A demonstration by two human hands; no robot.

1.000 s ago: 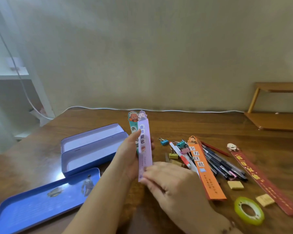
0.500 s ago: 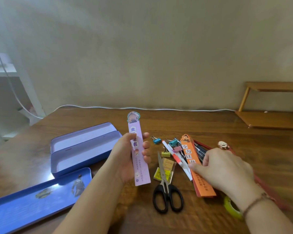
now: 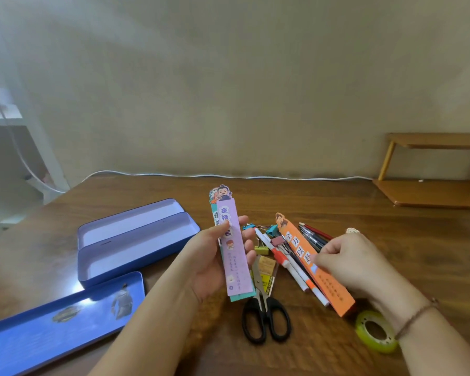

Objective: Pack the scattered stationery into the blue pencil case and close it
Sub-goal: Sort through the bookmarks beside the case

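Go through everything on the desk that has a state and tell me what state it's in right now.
Pencil case: open, nothing visible inside.
Lid: off, lying flat beside it.
Scissors: closed, on desk.
Purple bookmark: held upright by left hand.
Orange bookmark: pinched by right hand.

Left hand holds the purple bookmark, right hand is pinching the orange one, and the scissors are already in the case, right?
Not quite: in the head view the scissors lie on the table, not in the pencil case. The left hand holds the purple bookmark; the right hand pinches the orange bookmark.
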